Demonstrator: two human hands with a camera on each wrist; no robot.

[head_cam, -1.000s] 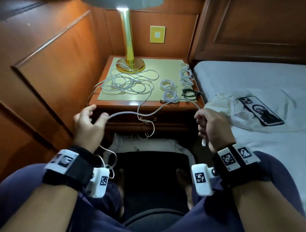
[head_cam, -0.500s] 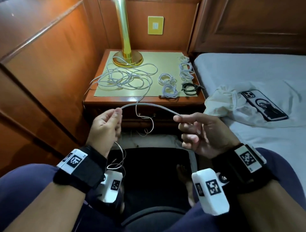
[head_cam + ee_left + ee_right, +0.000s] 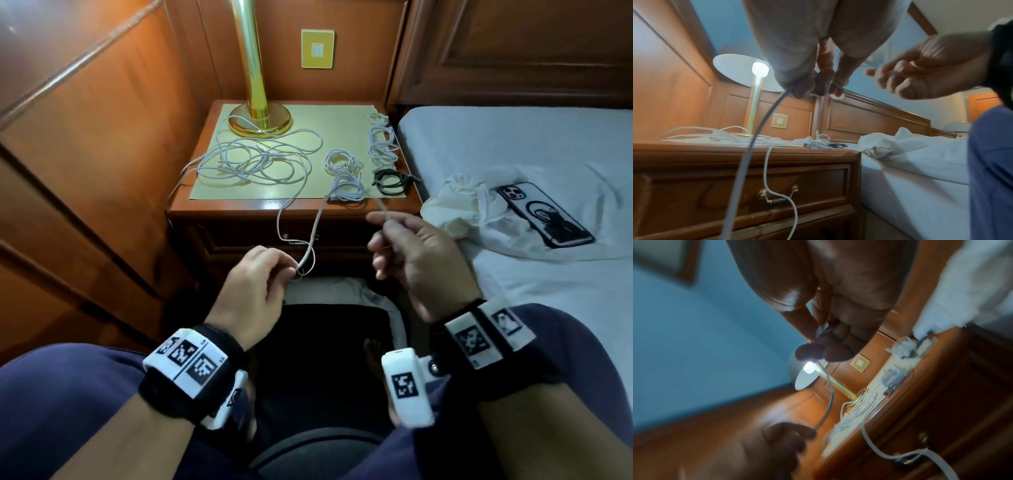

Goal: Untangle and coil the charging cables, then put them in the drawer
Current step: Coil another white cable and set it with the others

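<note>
In the head view my left hand (image 3: 291, 270) pinches a white cable (image 3: 317, 222) where it folds into a small loop in front of the nightstand (image 3: 239, 209). My right hand (image 3: 380, 222) pinches the same cable near its end, a little to the right and higher. The cable runs up to a loose white tangle (image 3: 253, 161) on the nightstand top. Right of the tangle lie coiled white cables (image 3: 340, 161) and a black coil (image 3: 390, 180). The drawer (image 3: 715, 191) is shut, and a slack strand hangs over its brass handle (image 3: 777, 197). The right wrist view shows my fingertips (image 3: 830, 352) on the cable.
A brass lamp (image 3: 255, 68) stands at the back of the nightstand. The bed (image 3: 513, 147) lies to the right, with a crumpled white cloth (image 3: 459, 202) and a phone (image 3: 544, 214) on it. Wood panelling (image 3: 85, 154) closes the left side. My knees fill the foreground.
My hands have come closer together. The stretch of cable that spanned between them now hangs folded into a loop at my left fingers, and my right hand has risen slightly.
</note>
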